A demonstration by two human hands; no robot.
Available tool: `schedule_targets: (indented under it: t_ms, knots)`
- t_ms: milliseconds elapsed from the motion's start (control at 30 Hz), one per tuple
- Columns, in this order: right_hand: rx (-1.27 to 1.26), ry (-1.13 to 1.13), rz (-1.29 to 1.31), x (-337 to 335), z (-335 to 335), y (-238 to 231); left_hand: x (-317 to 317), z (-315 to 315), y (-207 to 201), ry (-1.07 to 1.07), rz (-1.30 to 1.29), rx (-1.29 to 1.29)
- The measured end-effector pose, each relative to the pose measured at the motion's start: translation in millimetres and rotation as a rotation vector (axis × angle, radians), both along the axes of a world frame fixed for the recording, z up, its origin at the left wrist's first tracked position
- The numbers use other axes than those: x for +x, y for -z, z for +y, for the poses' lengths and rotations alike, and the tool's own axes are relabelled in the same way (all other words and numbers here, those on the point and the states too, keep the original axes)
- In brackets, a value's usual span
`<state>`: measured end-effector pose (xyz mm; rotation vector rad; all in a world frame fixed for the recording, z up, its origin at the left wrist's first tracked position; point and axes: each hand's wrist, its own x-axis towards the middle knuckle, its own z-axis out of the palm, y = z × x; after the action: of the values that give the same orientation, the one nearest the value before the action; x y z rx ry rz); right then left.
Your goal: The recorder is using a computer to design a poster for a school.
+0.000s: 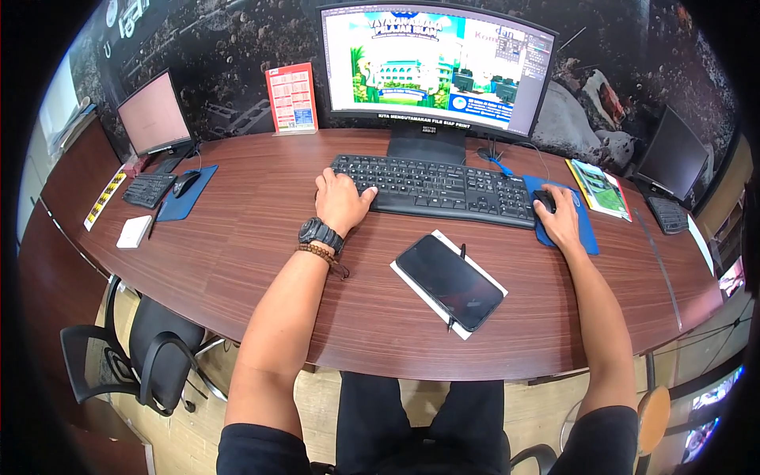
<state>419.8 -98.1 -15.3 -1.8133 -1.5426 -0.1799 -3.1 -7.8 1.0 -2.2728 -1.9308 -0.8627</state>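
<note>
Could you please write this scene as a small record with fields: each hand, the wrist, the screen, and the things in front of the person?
Left hand: on the left end of the black keyboard
Right hand: over the black mouse, on a blue mouse pad
Left wrist: dark watch, beaded bracelet
Screen: curved monitor, lit, showing a colourful design
Between forearms: dark phone on a white flat item

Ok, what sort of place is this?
Probably an office, perhaps for design work: a curved monitor showing colourful artwork stands behind a keyboard, with a left screen and a right screen farther out along the brown desk.
</note>
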Motion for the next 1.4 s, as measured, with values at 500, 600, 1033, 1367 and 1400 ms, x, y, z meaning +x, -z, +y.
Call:
schedule_targets:
  t_ms: [500,600,1033,1367,1400]
  knots:
    - [0.031,-0.066,0.008,4.4,-0.1,4.4,-1.6,0.1,4.5,0.028,-0.044,0.027]
    - [0.034,-0.056,0.024,5.1,-1.6,3.4,-0.9,6.8,13.8,0.055,-0.014,0.130]
    - [0.022,0.086,0.033,9.6,1.7,5.3,-1.3,5.0,13.8,0.084,-0.033,0.037]
    - [0.030,0.087,0.037,7.5,-0.2,4.7,-3.2,5.2,14.2,0.081,-0.007,0.029]
    - [0.032,0.086,0.038,6.9,-0.2,4.6,-3.6,5.2,14.4,0.081,-0.006,0.029]
